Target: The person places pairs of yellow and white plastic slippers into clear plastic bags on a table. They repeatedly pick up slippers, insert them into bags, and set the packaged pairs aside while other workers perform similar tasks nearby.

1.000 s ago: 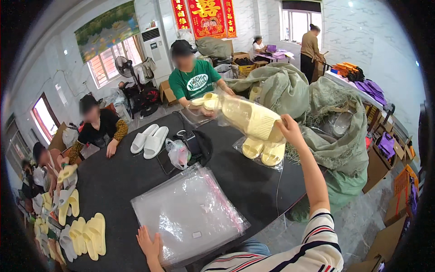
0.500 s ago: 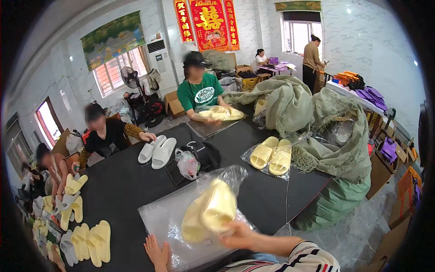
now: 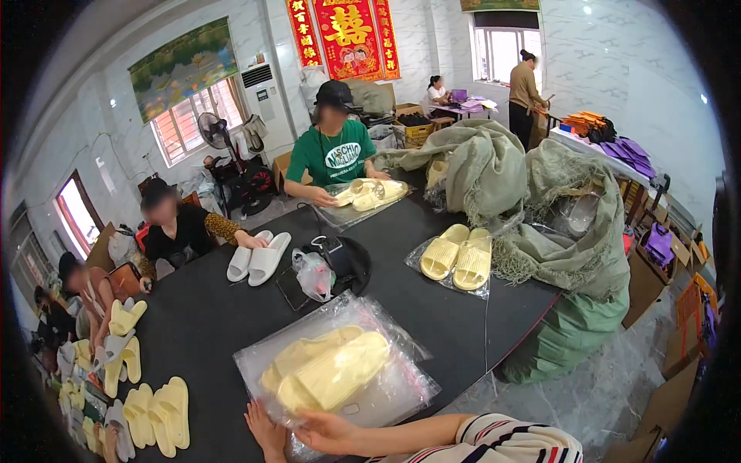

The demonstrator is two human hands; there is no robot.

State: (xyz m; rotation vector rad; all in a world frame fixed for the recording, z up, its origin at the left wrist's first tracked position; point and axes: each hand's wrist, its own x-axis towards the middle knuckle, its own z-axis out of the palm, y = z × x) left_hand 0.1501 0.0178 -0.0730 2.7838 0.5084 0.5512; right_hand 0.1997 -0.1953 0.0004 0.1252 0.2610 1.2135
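A pair of pale yellow ribbed slippers lies slanted over a stack of clear plastic bags at the table's near edge. Whether the pair is under the top film or on it, I cannot tell. My left hand rests open at the near left corner of the bags, fingers spread flat. Just right of it, my right hand is closed with its fingertips at the near edge of a bag, close below the slippers' near end.
Across the black table, a worker in green handles bagged yellow slippers. Another worker touches white slippers. A small knotted bag, bagged slippers and large sacks stand beyond. Loose slippers lie left.
My right hand has brought the yellow slippers down and left onto the bags and released them, moving to the near bag edge. My left hand stays in place. The worker's hand reaches the white slippers.
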